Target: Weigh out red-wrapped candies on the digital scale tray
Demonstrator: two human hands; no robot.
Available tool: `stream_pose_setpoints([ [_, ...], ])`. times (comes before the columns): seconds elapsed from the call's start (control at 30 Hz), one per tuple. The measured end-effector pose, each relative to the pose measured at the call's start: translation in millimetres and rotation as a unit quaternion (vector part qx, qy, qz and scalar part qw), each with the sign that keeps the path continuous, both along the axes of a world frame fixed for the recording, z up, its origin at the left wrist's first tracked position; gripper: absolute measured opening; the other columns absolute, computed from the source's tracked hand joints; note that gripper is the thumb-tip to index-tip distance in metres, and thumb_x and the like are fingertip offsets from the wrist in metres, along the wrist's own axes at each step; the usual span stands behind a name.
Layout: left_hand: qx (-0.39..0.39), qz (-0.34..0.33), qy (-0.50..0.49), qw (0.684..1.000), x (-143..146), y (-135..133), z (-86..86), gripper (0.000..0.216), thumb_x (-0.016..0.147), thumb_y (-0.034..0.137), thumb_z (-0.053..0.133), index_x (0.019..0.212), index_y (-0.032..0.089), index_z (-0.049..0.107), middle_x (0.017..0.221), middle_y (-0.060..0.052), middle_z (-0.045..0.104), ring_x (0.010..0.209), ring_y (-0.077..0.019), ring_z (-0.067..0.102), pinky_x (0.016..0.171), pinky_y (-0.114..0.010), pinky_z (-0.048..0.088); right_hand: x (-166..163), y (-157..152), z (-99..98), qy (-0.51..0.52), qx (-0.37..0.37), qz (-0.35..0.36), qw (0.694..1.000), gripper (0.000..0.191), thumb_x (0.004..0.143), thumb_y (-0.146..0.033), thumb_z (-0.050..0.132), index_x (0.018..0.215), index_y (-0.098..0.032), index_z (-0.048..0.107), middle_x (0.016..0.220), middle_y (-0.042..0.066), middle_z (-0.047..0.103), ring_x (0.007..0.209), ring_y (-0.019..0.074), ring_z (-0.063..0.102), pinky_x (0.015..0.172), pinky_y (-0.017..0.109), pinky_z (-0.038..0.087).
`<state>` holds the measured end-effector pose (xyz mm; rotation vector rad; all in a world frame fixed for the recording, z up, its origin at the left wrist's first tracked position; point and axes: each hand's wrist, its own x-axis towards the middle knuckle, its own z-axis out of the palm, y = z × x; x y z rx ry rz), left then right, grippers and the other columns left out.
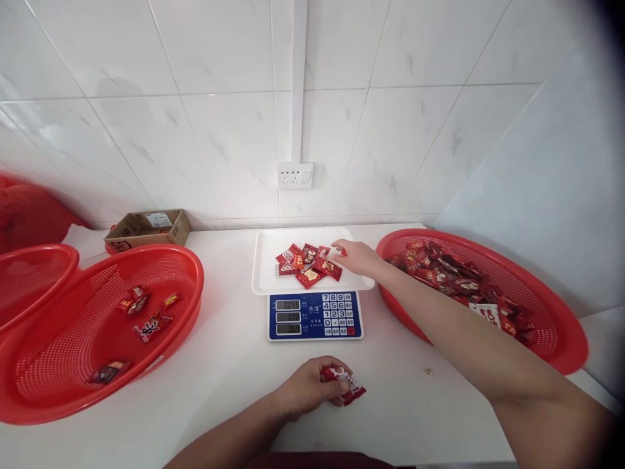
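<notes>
My left hand (pixel 312 387) is closed around a red-and-white snack packet (pixel 347 385), held above the table in front of the scale. Over the right side of the white weighing tray (pixel 266 277), my right hand (pixel 355 256) has its fingers pinched together. A bit of red wrapper (pixel 344 252) shows at those fingers; most of it is hidden. Several red snack packets (pixel 310 279) lie in a loose pile on the tray, just left of my right fingertips. Below the tray is the scale's blue panel (pixel 315 329), with three displays and a keypad.
A red basket (pixel 569 345) full of snack packets stands at the right, under my right forearm. On the left, another red basket (pixel 193 280) holds a few packets, beside a further red basket (pixel 58 257). A cardboard box (pixel 146 238) sits by the wall, left of a socket (pixel 295 176).
</notes>
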<state>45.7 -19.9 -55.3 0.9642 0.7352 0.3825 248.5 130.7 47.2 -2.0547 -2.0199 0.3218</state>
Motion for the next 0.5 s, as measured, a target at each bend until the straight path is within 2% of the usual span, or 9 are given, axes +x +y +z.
stream_pose_setpoints([
  [0.17,-0.011,0.011,-0.002,1.000,0.9,-0.4,1.3,0.050,0.054,0.042,0.079,0.091,0.011,0.062,0.076,-0.003,0.061,0.064,-0.0124,0.056,0.066,-0.030,0.047,-9.3,17.0,-4.2,0.020,0.016,-0.001,1.000,0.040,0.080,-0.039,0.053,0.116,-0.020,0.056,0.110,0.008,0.066,0.097,0.0233,0.059,0.074,0.029,0.043],
  [0.27,-0.010,0.012,0.001,1.000,1.0,-0.1,3.8,0.051,0.053,0.042,0.079,0.090,0.012,0.063,0.076,-0.003,0.061,0.064,-0.0125,0.056,0.066,-0.031,0.047,-15.7,19.2,-3.4,0.030,0.032,-0.007,0.999,0.034,0.079,-0.030,0.055,0.111,-0.021,0.058,0.106,0.006,0.067,0.094,0.0219,0.060,0.073,0.028,0.043],
  [0.5,-0.007,0.003,0.008,1.000,-0.1,0.0,7.4,0.049,0.054,0.042,0.078,0.089,0.012,0.062,0.071,-0.001,0.060,0.058,-0.0102,0.054,0.063,-0.027,0.044,-15.3,15.1,10.1,0.070,0.097,-0.034,0.992,0.023,0.083,-0.024,0.048,0.103,-0.023,0.060,0.094,0.003,0.069,0.086,0.0188,0.060,0.071,0.028,0.043],
])
